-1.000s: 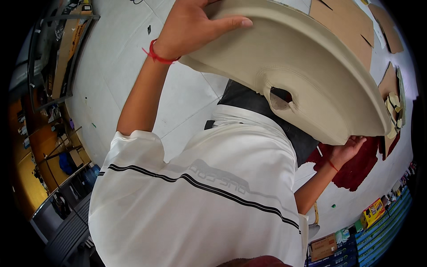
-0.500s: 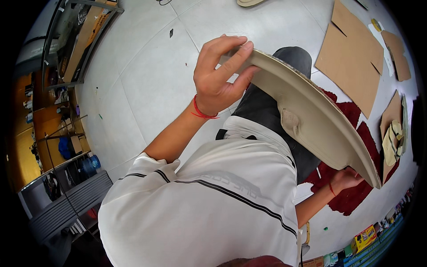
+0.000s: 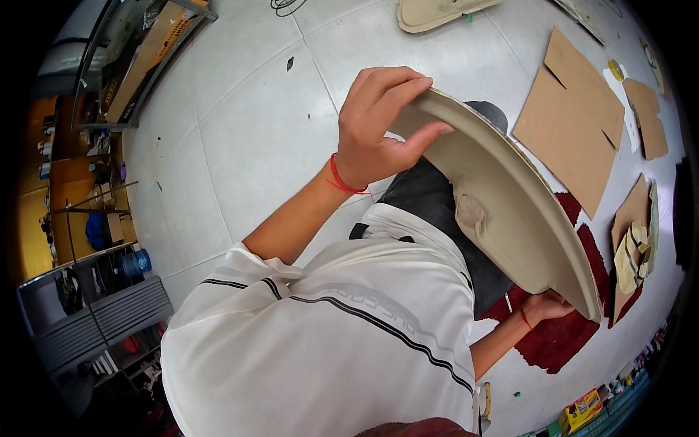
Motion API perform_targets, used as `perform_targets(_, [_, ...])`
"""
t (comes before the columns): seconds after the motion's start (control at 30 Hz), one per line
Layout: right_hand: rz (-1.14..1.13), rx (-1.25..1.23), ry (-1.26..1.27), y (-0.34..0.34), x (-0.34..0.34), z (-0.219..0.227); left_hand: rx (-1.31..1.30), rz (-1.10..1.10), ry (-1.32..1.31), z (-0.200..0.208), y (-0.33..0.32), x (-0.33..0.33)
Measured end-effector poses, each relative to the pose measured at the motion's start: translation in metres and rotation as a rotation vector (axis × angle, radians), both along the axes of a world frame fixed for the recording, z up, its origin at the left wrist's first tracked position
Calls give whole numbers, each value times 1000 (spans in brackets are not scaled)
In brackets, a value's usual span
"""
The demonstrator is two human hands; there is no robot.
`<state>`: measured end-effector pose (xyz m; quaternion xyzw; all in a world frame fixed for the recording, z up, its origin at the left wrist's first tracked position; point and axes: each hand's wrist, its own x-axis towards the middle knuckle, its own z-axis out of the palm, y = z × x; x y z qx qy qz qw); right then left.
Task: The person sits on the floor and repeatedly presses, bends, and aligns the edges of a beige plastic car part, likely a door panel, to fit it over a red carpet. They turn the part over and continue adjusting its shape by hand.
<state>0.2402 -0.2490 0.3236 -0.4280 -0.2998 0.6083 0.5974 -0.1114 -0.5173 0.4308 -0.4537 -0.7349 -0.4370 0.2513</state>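
Observation:
A long beige moulded trim panel point(image 3: 510, 197) with a curved rim and a recessed pocket slants across my lap. My left hand point(image 3: 386, 127) grips its upper left end, fingers over the edge and thumb near the inner face. At the lower right end, my right hand point(image 3: 545, 307) holds the panel's lower edge, its fingertips partly hidden by it. Behind the panel, dark red carpet-like fabric point(image 3: 557, 342) lies on the floor.
A slotted cardboard sheet point(image 3: 571, 124) lies at upper right, near a roll of yellow tape point(image 3: 617, 70). Another beige panel point(image 3: 429, 14) rests on the floor at the top. Cream-coloured pieces point(image 3: 632, 251) sit on cardboard at far right. Shelving point(image 3: 95, 313) stands at left.
The panel has tilted, showing more of its inner face. My left hand has moved slightly right and down with it; my right hand has shifted left and down. Floor items shift in view.

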Motion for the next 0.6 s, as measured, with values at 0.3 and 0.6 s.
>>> perform_targets(0.3, [-46,21,-54,-6,2,-10,165,-31,100,-10,-7,1])
perform_targets(0.6, [27,28,-69,-16,-14,3,212,24,46,-22,12,3])
